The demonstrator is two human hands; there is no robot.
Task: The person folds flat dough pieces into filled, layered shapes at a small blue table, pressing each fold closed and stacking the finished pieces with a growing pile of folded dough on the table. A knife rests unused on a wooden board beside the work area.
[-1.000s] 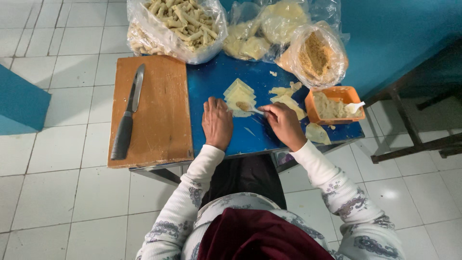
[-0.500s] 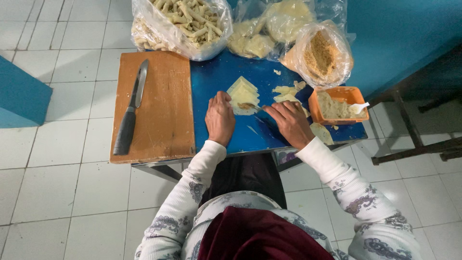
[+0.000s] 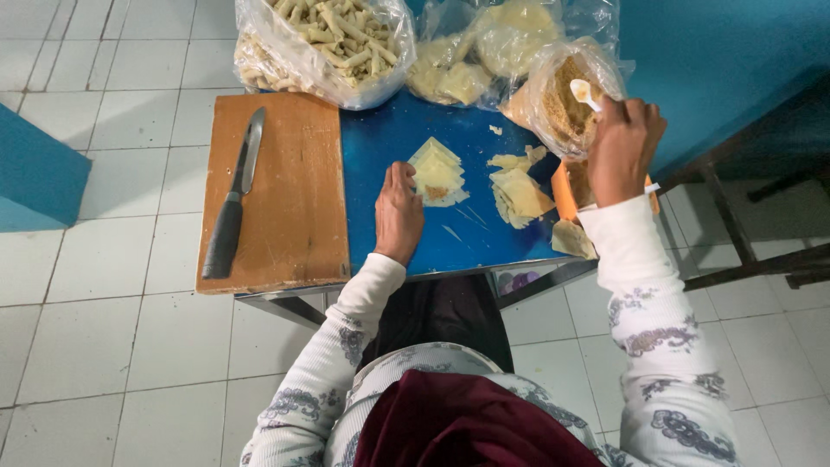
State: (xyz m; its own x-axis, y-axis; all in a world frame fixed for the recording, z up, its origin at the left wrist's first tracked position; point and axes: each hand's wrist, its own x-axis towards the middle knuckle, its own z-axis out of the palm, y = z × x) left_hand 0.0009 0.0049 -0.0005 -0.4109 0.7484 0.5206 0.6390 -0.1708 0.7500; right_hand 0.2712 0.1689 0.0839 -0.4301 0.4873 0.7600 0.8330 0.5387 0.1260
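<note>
Right hand point(image 3: 624, 147) is gripping a white spoon point(image 3: 584, 93) over the bag of filling point(image 3: 562, 102).
Left hand point(image 3: 398, 214) is resting flat, fingers together, empty, touching the wrapper stack point(image 3: 437, 173) just beside its fingertips.

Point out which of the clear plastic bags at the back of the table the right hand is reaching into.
The rightmost bag, holding brown crumbs. The right hand holds a white spoon at its mouth; the other bags hold rolled sticks and pale sheets.
</note>
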